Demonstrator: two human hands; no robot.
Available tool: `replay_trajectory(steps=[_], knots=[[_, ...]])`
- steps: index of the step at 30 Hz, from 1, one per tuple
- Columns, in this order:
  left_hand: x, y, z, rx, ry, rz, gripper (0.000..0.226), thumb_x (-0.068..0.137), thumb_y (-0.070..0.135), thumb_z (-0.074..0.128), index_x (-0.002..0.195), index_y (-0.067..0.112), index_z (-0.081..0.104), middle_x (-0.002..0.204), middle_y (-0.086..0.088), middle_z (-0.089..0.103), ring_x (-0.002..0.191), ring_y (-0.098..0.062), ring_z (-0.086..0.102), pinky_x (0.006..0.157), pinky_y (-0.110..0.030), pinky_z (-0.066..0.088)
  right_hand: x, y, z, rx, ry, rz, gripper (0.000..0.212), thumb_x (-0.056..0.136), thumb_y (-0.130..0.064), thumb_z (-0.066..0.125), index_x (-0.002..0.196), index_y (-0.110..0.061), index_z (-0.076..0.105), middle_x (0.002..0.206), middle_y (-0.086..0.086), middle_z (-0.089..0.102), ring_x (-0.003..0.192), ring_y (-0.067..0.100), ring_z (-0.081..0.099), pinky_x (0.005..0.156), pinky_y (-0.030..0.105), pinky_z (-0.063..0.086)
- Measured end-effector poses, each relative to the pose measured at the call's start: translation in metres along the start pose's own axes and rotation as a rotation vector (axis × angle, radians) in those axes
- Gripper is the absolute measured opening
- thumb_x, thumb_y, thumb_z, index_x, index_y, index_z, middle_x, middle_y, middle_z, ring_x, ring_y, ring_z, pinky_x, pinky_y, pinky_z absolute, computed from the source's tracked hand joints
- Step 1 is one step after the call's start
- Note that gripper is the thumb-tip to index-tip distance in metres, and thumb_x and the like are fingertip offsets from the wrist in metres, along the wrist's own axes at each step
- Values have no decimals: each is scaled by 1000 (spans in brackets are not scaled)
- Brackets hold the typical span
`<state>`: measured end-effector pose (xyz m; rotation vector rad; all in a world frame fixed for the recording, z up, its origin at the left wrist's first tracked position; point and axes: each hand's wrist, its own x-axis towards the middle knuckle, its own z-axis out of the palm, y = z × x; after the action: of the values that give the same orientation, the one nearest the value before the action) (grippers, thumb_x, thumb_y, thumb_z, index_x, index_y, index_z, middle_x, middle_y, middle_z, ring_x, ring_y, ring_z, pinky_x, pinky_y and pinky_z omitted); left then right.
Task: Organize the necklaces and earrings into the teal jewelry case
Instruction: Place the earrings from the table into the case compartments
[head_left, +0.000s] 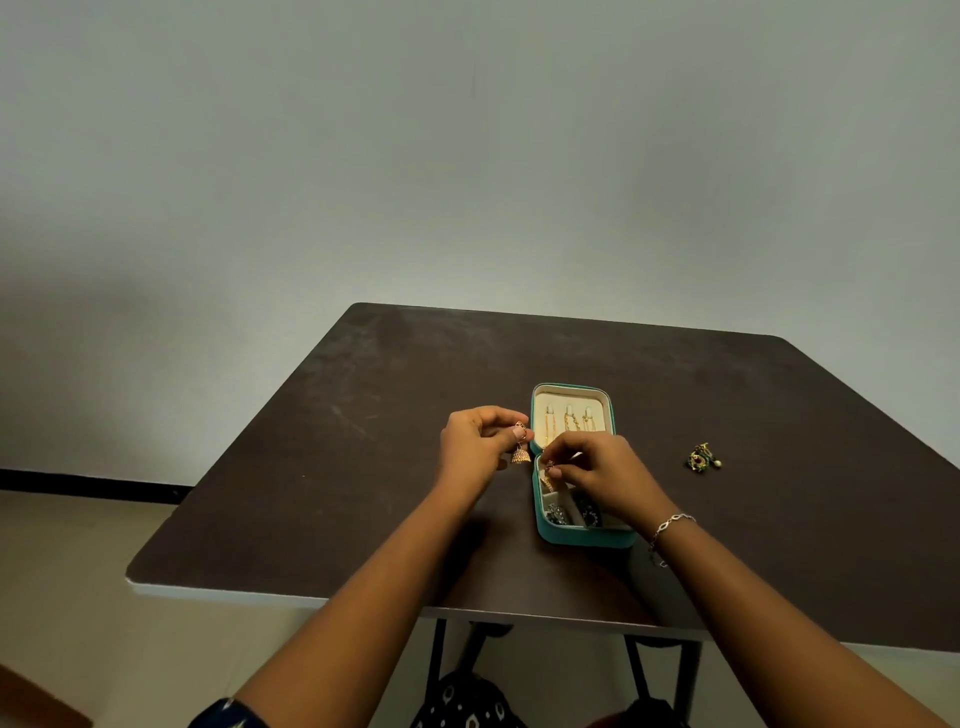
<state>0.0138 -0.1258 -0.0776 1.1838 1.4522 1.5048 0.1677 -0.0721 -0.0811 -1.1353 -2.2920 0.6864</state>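
Head view: we see the dark table (363, 467) with the teal jewelry case (587, 538) open, long axis near-to-far, lid at the far end. Just left of it, left hand (475, 447) pinches a gold bell earring (520, 453), which hangs bell-down below the fingertips. Right hand (602, 475) pinches a second earring (548, 475) over the near tray. Green earrings (702, 458) lie on the table, right.

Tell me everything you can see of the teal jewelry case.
The teal jewelry case lies open and flat on the dark table: rounded corners, cream lining. Its far half carries three gold chains side by side. Its near half is divided into compartments, dark pieces in the nearest ones. The right hand pinches a gold earring over a far-left compartment; contact with the case cannot be told. The left hand holds a bell earring beside its left edge.
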Motion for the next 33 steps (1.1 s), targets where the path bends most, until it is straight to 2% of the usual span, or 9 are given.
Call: replay_trajectory(steps=[5,11,15,16,20,22,26,29,33], knots=[[-1,0,2,22,1,5,13,83,5,62,86,16,69,90,-11,72,86,-24,67,60,-25,49,3,-3,1,-131,-37,-54,14,82,-9,64,95,-12,68,97,3,69,90,12,63,84,27,51],[-1,-2,2,51,11,14,13,84,4,61,90,12,69,87,-9,70,79,-19,64,61,-25,50,4,0,5,-176,-24,-53,13,81,-13,66,93,-16,69,95,2,70,93,14,61,87,33,49],[-1,-4,3,73,8,4,13,85,4,60,92,10,69,82,-5,67,74,-15,62,61,-25,50,5,2,5,-79,-9,3,10,81,-11,66,90,-16,68,93,1,70,82,4,62,75,14,46],[-1,-5,3,73,7,2,13,85,3,60,93,10,69,80,-4,67,73,-14,62,60,-24,50,6,2,6,-55,-9,19,10,81,-11,65,89,-16,68,93,1,70,80,3,62,74,12,46],[-1,-6,4,89,10,1,13,85,4,60,92,10,69,81,-4,67,73,-14,62,59,-22,50,11,4,8,-92,-14,35,8,81,-15,66,87,-18,69,92,0,70,88,12,62,83,31,50],[-1,-7,4,83,11,-4,13,84,4,61,92,9,69,81,-6,67,72,-15,62,58,-22,49,13,6,9,-141,-5,20,8,80,-18,67,87,-20,70,88,-3,66,91,14,58,83,36,49],[-2,-9,5,95,8,-7,12,84,3,61,92,8,69,78,-5,67,69,-13,62,56,-21,49,14,8,10,-202,21,29,7,80,-17,67,84,-22,68,88,-4,58,93,16,53,78,33,47],[-2,-9,5,100,6,-2,12,83,2,61,92,6,69,74,-1,66,65,-10,61,52,-17,48,14,9,11,-316,35,21,14,86,-15,59,92,-21,70,93,-1,53,97,15,45,74,27,40],[-2,-9,6,99,7,1,12,84,2,60,92,7,69,80,-5,67,67,-11,62,50,-13,48,13,12,10,-440,-21,-15,20,87,-12,57,98,-21,70,100,2,54,99,19,46,69,26,35]])
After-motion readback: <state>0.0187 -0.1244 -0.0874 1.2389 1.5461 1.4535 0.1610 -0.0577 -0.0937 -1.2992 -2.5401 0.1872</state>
